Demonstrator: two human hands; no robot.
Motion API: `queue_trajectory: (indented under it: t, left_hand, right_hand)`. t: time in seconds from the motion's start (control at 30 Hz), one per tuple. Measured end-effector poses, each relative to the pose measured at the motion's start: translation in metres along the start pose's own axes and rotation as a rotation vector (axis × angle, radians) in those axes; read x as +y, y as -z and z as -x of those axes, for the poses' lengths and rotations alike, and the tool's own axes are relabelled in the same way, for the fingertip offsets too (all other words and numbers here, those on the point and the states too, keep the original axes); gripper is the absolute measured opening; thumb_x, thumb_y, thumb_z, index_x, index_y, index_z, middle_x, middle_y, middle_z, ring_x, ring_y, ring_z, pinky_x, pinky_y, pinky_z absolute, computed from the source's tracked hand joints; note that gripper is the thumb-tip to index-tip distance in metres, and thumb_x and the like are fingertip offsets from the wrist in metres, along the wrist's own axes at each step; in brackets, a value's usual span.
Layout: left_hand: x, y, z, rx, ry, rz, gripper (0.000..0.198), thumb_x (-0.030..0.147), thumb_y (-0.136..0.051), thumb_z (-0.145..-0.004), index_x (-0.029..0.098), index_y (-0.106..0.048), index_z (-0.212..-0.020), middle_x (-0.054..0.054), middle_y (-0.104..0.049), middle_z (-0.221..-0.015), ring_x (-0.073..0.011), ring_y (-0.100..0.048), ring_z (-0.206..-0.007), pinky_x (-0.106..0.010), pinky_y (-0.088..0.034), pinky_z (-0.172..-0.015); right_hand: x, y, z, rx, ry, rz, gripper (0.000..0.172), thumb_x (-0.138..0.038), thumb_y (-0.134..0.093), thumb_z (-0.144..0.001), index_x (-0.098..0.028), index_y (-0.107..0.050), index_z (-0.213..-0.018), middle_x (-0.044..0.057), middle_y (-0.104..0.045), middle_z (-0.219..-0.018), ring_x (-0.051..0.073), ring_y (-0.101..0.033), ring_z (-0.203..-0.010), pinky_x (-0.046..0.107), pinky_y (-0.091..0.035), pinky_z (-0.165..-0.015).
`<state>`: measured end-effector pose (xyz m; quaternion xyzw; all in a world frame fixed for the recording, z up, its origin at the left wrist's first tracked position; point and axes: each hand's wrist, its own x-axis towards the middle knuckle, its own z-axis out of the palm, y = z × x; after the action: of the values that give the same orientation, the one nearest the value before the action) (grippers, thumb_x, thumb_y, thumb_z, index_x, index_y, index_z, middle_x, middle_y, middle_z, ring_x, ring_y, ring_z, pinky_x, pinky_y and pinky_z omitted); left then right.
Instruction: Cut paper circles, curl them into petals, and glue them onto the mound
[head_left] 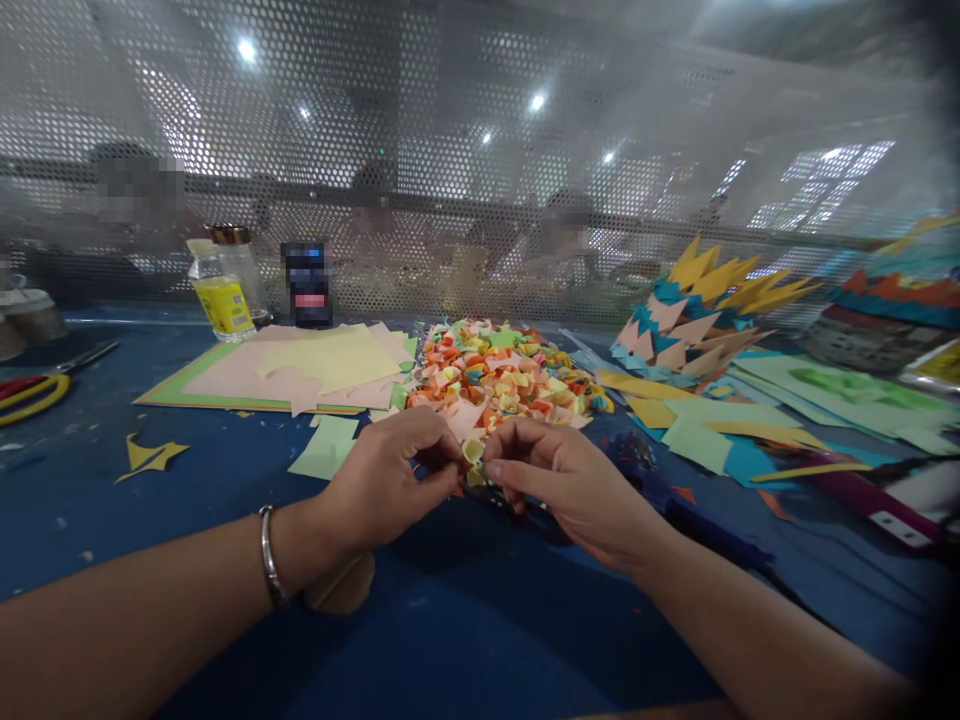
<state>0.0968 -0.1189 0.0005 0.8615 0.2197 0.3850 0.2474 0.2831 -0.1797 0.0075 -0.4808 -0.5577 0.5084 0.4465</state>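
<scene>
A small curled piece of pale yellow paper (pixel 472 450) is held between my fingertips, low over the blue table. My left hand (pixel 397 475) pinches it from the left, thumb and forefinger together. From the other side my right hand (pixel 562 480) has its fingers closed at the paper's edge; the exact grip is partly hidden. Just beyond my hands lies a heap of folded, colourful paper pieces (pixel 499 375). A dark object under my fingers is mostly covered. Beside my left hand rests a pale green paper scrap (pixel 326 447).
Paper sheets (pixel 330 360) are stacked at left behind a yellow scrap (pixel 150 457). Yellow-handled scissors (pixel 37 395) lie far left. A labelled bottle (pixel 221 295) and a phone (pixel 307 285) stand behind. Right are a glue gun (pixel 697 520), a spiky paper piece (pixel 690 320) and a purple power strip (pixel 862 500).
</scene>
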Motion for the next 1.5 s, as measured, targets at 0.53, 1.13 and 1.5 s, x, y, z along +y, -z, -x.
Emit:
queue_trajectory:
  t: [0.53,1.13,1.5]
  left_hand:
    - [0.001,-0.001,0.002,-0.018,-0.061,-0.082,0.011,0.007,-0.056,-0.074,0.017,-0.059,-0.074,0.001,-0.059,-0.072,-0.0095,-0.054,-0.068,-0.024,-0.044,-0.064]
    - [-0.003,-0.001,-0.002,-0.032,0.185,0.042,0.010,0.011,-0.056,-0.072,0.017,-0.063,-0.071,0.000,-0.063,-0.070,-0.0094,-0.056,-0.062,-0.022,-0.046,-0.057]
    - [-0.009,-0.001,-0.002,0.045,0.304,0.300,0.004,0.020,-0.062,-0.075,0.016,-0.060,-0.073,0.001,-0.062,-0.069,-0.0100,-0.058,-0.063,-0.023,-0.047,-0.059]
  right_hand:
    - [0.001,-0.001,-0.001,0.005,-0.027,0.062,0.011,-0.026,-0.067,-0.076,-0.019,-0.058,-0.076,-0.003,-0.055,-0.067,0.007,-0.047,-0.054,0.021,-0.038,-0.050]
    - [0.002,0.002,0.000,0.047,-0.024,0.066,0.014,-0.031,-0.064,-0.082,-0.019,-0.060,-0.089,-0.002,-0.059,-0.075,0.008,-0.052,-0.060,0.023,-0.042,-0.055]
    - [0.005,0.003,-0.004,0.177,0.057,0.068,0.018,-0.034,-0.064,-0.081,-0.018,-0.060,-0.088,-0.004,-0.055,-0.067,0.007,-0.049,-0.054,0.021,-0.041,-0.051]
